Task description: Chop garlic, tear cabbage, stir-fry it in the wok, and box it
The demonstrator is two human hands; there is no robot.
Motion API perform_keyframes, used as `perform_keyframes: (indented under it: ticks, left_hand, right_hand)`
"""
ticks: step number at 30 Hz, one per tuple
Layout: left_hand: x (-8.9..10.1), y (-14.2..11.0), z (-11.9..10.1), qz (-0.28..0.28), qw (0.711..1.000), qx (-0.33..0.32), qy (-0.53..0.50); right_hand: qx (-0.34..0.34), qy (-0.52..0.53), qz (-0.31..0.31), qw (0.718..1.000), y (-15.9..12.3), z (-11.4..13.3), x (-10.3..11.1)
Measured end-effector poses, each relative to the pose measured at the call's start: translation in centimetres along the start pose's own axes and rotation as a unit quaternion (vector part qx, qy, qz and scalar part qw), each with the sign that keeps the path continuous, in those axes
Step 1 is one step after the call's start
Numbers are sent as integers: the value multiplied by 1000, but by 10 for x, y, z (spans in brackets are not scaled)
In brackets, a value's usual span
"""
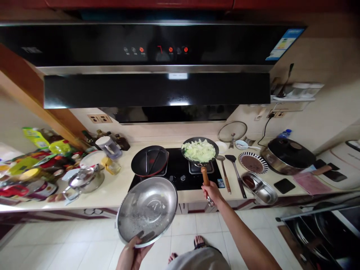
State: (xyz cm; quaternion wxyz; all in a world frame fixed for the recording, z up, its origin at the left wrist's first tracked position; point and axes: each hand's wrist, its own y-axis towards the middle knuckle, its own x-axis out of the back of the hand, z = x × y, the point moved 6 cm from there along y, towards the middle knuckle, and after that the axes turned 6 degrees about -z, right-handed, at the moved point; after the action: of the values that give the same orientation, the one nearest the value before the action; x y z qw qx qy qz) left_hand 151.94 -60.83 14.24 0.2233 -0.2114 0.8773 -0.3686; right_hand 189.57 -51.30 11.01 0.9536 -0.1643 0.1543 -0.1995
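Note:
My left hand (133, 252) grips the near rim of a metal colander (135, 210), its fingers curled over the edge. The colander tilts in front of the counter and has a few pale scraps inside. My right hand (213, 193) is wrapped around the wooden handle (205, 175) of a dark frying pan (194, 161). Chopped cabbage (200, 150) fills that pan, which sits on the right burner. On the left burner stands a second black frying pan (160, 165) with a thin, light-coloured stick-like utensil in it.
Right of the stove lie a wooden-handled ladle (224, 174), a black spatula (236, 176), a striped plate (253, 162), a steel divided tray (261, 189) and a large lidded pot (288, 155). A small steel pot (87, 180), bottles and jars crowd the left. A range hood (157, 90) hangs above.

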Motion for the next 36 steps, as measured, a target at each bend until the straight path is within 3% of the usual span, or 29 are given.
perform_keyframes:
  ticks: [9, 12, 16, 19, 24, 29, 36]
  left_hand:
    - [-1, 3, -7, -2, 1000, 0, -22]
    - [4, 10, -10, -2, 1000, -13, -21]
    - [10, 17, -4, -14, 1000, 1, -25]
    - [8, 14, -2, -5, 1000, 4, -24]
    - [3, 3, -3, -2, 1000, 9, -20]
    - [-3, -2, 0, -1, 999, 20, -25]
    - [-1, -3, -4, 12, 1000, 3, -21]
  right_hand:
    - [1, -4, 2, 1000, 5, 39, -13]
    - [22, -16, -9, 1000, 4, 18, -5]
    - [11, 4, -25, 1000, -2, -37, 7]
    - [2, 9, -20, 1000, 3, -49, 5]
    - [-5, 8, -16, 1000, 13, -22, 0]
    - [-5, 15, 2, 1000, 5, 0, -3]
    - [-4, 16, 2, 1000, 13, 27, -13]
